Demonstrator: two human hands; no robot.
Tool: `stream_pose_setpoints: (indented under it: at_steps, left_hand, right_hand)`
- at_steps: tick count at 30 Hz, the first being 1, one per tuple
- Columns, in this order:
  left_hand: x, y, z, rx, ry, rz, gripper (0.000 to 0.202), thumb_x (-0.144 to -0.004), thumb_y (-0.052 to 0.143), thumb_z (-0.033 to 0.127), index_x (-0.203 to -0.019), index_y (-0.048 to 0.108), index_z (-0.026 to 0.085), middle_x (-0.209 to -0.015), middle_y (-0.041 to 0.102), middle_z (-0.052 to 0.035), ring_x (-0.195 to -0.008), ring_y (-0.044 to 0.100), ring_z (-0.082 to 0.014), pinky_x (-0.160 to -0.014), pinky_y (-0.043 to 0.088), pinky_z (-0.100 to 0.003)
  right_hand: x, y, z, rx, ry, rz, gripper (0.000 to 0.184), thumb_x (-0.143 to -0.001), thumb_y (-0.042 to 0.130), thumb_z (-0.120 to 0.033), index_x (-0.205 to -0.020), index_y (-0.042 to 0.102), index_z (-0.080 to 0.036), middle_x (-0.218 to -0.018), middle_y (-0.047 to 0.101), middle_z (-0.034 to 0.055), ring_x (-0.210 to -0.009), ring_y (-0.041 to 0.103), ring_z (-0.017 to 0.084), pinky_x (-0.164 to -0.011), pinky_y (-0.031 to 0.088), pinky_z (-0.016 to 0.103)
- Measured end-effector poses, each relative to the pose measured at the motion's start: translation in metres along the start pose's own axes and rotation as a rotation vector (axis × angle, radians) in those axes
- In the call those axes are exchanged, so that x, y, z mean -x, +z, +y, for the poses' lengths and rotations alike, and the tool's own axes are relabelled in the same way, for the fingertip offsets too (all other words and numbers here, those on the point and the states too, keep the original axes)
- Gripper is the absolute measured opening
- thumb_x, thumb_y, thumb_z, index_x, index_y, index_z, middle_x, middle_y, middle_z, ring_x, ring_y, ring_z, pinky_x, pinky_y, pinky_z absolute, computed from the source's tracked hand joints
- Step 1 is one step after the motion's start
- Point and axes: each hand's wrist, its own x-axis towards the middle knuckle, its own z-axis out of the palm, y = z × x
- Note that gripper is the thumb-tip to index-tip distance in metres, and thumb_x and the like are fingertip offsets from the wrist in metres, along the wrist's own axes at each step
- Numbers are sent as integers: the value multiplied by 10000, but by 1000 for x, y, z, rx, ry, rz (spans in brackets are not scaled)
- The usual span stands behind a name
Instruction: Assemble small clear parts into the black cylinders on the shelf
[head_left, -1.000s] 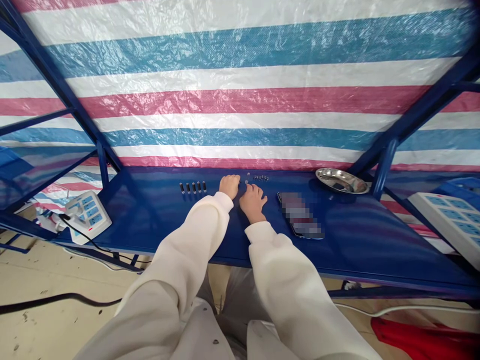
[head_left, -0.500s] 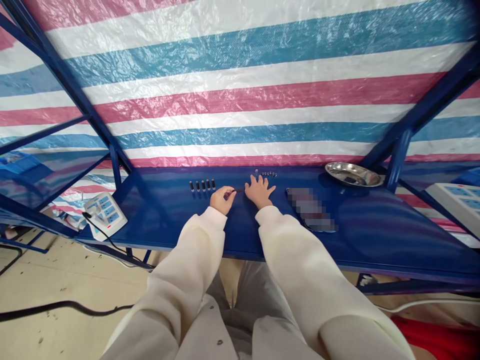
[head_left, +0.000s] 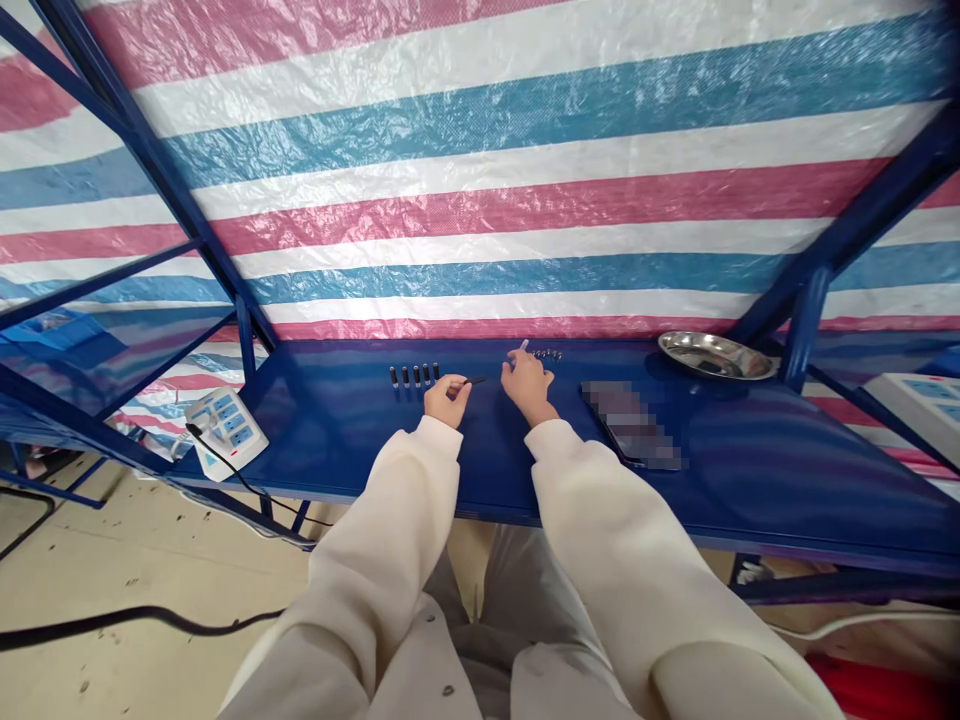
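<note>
My left hand pinches a slim black tube between thumb and fingers, its free end pointing right. Beside it, my right hand has its fingers drawn together around a small clear, pale tube, which tilts above the fingertips. Just right of those fingers lies a row of small shiny metal pieces, partly hidden by the hand. Several short black cylinders with pale tops stand in a row left of my left hand.
On the blue table a phone, blurred out, lies right of my right arm. An oval metal dish sits at the back right. A white power strip with a black cable rests at the left end. Blue frame posts flank both sides.
My right hand has gone from spread fingers flat on the table to closed fingers at the clear tube, which now tilts. The black tube in my left hand shows more clearly.
</note>
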Motion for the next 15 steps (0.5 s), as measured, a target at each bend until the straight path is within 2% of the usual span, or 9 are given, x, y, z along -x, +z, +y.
stream_pose_setpoints:
  at_steps: [3, 5, 7, 10, 15]
  left_hand:
    - [-2, 0, -1, 34, -34, 6, 83, -692, 630, 200, -764, 649, 165, -702, 667, -25, -587, 585, -112, -652, 506, -273]
    - [-3, 1, -2, 59, -51, 10, 86, -692, 630, 197, -767, 647, 160, -706, 669, -27, -587, 583, -109, -652, 504, -268]
    - [-3, 1, -4, 81, -68, 16, 87, -692, 630, 195, -768, 645, 154, -698, 667, -30, -580, 581, -107, -648, 502, -264]
    - [-5, 1, -6, 111, -80, 16, 92, -695, 635, 205, -770, 642, 152, -695, 669, -34, -591, 590, -111, -640, 506, -261]
    - [-6, 2, -10, 151, -78, -1, 99, -707, 633, 219, -782, 632, 155, -714, 680, -42, -637, 621, -129, -633, 522, -271]
  right_hand:
    - [10, -12, -9, -373, -98, 118, 296, -866, 388, -356, -995, 568, -159, -856, 621, 94, -798, 567, 193, -799, 430, 392]
    - [19, -16, -13, -624, -154, 139, 344, -890, 342, -434, -986, 545, -173, -729, 590, 36, -636, 528, 138, -682, 443, 304]
    - [28, -16, -13, -777, -163, 127, 383, -891, 322, -498, -937, 535, -182, -626, 526, -14, -544, 462, 109, -589, 413, 257]
    - [37, -11, -10, -863, -145, 72, 399, -864, 365, -548, -873, 535, -187, -559, 446, -47, -505, 408, 97, -525, 363, 233]
    - [39, -8, -5, -862, -107, 2, 434, -838, 371, -594, -849, 528, -190, -548, 436, -46, -497, 396, 98, -505, 344, 234]
